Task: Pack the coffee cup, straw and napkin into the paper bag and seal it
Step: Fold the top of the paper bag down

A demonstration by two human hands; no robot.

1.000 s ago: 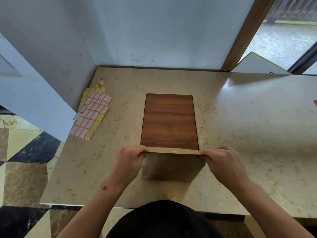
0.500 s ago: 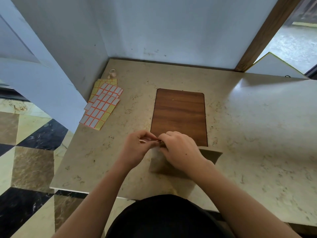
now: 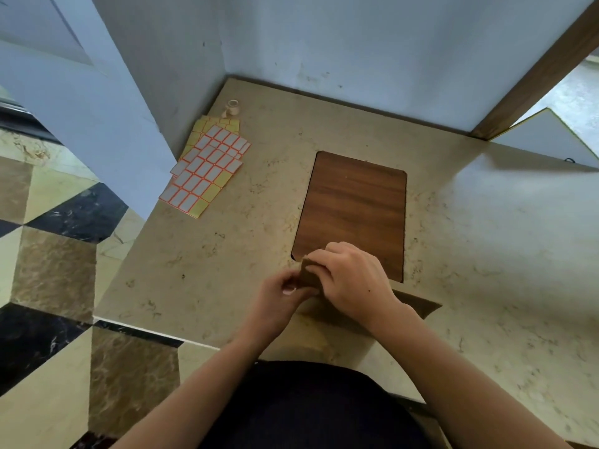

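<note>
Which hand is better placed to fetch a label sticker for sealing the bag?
Left hand, probably: the sticker sheets lie on its side, while the right hand pins the bag's folded top.

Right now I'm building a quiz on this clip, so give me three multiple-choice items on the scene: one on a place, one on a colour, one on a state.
1. Where do the label sheets lie?
A. far left of the counter, beside the wall
B. on the wooden board
C. on the floor

2. What colour borders the labels?
A. blue
B. orange-red
C. green

3. What are both hands doing?
A. resting flat on the counter
B. pinching the top left end of the paper bag
C. holding a cup

Answers:
1 A, the sheets sit by the wall, left of the wooden board.
2 B, orange-red lines frame each label.
3 B, the left hand and right hand meet on the paper bag.
</note>
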